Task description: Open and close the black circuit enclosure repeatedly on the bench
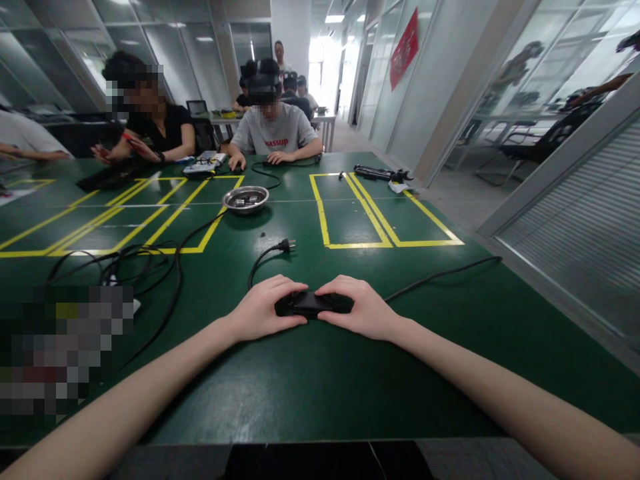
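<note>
A small black box-shaped device (313, 304) lies on the green table (320, 373) straight in front of me. My left hand (265, 308) wraps round its left end, fingers curled over the top. My right hand (357, 307) covers its right end the same way. A black cable runs from the device towards the right (440, 273). Another black cord with a plug (287, 246) curls just beyond my left hand.
A metal bowl (245, 199) with small parts stands mid-table. Coiled black cables (135, 263) lie at the left. Yellow tape rectangles (370, 213) mark the tabletop. A black tool (380, 174) lies far right. Two people sit opposite; others farther back.
</note>
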`<state>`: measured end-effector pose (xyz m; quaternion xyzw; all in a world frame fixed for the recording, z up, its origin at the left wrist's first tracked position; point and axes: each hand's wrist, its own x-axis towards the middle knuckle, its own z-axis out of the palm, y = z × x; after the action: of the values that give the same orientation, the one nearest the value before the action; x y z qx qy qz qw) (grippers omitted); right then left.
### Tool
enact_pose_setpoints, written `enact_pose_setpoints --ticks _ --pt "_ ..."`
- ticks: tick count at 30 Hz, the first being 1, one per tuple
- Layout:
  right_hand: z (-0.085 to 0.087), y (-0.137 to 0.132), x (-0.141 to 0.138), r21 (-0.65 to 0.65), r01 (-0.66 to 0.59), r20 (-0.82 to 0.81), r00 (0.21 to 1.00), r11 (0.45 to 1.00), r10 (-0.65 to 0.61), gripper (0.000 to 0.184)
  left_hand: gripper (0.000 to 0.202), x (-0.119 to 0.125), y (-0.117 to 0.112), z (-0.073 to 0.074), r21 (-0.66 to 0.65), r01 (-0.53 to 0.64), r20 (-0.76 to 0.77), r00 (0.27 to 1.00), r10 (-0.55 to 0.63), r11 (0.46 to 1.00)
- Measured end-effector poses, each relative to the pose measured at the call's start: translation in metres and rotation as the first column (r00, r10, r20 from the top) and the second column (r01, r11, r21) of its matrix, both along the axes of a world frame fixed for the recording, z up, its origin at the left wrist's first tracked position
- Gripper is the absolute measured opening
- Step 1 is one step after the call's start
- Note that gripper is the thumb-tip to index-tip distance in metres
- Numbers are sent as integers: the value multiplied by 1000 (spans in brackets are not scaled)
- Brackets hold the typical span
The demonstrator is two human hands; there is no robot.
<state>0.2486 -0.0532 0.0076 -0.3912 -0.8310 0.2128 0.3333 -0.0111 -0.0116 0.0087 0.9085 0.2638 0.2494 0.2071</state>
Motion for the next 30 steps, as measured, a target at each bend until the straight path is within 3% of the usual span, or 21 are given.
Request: enact_pose_setpoints --ticks 9,14,22,30 --pt "-2 2 0 3 9 40 999 1000 -9 25 40 2 -1 2 26 15 -41 999 -14 1000" --pt "-4 3 3 44 -75 135 989 996 69 43 36 3 -3 3 80 14 -69 998 -8 997" --pt "-2 2 1 281 -167 403 914 945 42 32 42 6 -4 5 292 56 -207 978 6 955" --pt "3 2 1 322 -180 445 895 929 19 36 40 8 -7 8 311 55 -246 969 25 949"
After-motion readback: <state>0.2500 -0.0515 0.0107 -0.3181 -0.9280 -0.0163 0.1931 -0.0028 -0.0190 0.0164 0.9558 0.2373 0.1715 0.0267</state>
